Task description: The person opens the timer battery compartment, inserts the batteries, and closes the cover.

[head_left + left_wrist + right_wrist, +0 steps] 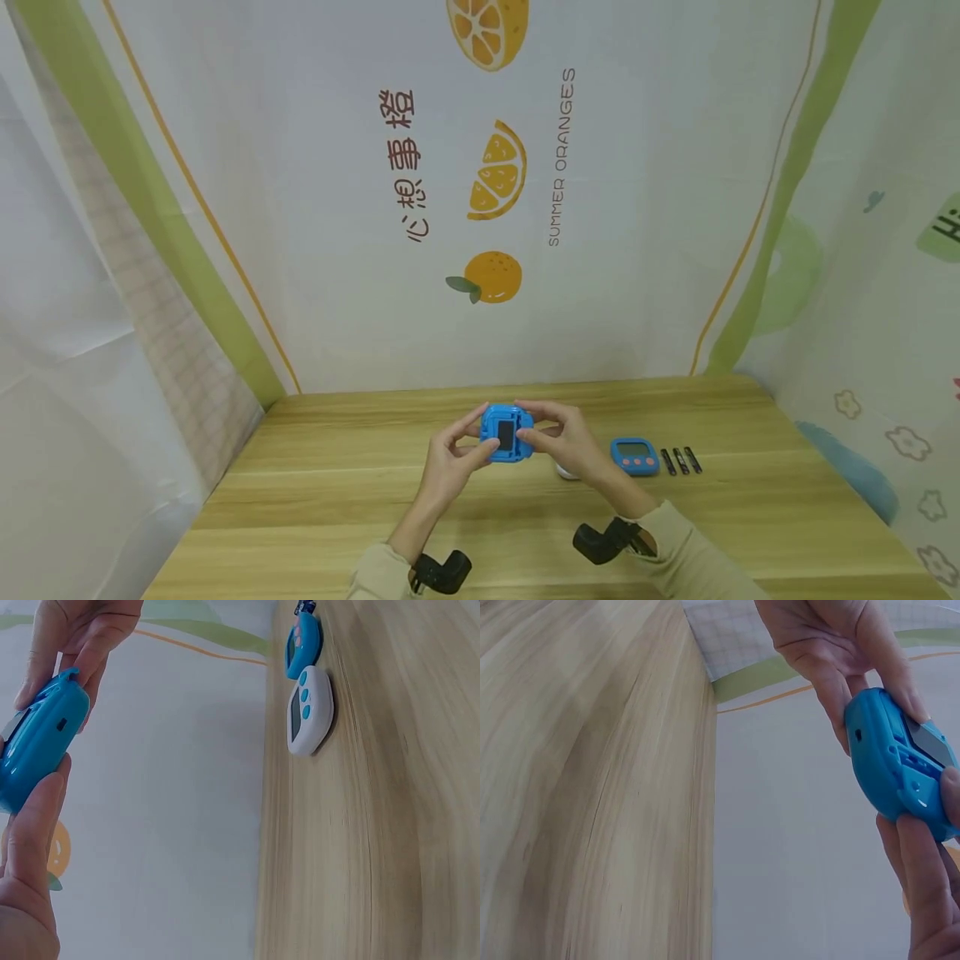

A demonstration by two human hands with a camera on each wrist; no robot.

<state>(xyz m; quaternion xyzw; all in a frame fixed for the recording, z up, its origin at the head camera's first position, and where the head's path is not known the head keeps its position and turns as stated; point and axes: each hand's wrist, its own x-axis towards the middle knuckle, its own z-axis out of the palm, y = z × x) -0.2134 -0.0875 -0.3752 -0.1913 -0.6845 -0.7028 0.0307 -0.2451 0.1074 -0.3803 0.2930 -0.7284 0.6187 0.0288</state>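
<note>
Both hands hold a blue digital timer [491, 423] up over the table, its back turned to the head camera. A dark rectangle sits in the middle of that back, and an open slot, its cover off, shows beside it in the right wrist view. My left hand [444, 467] grips the left side, thumb on the back. My right hand [576, 442] grips the right side, its thumb near the slot. On the table, partly behind the right forearm, lies a white timer [319, 709] with blue buttons. Another blue timer [634, 457], with pink buttons, lies to its right.
Three dark batteries [681, 461] lie side by side right of the blue timer on the wooden table [337, 475]. A printed white cloth [337, 317] hangs behind the table's back edge, with more cloth on both sides.
</note>
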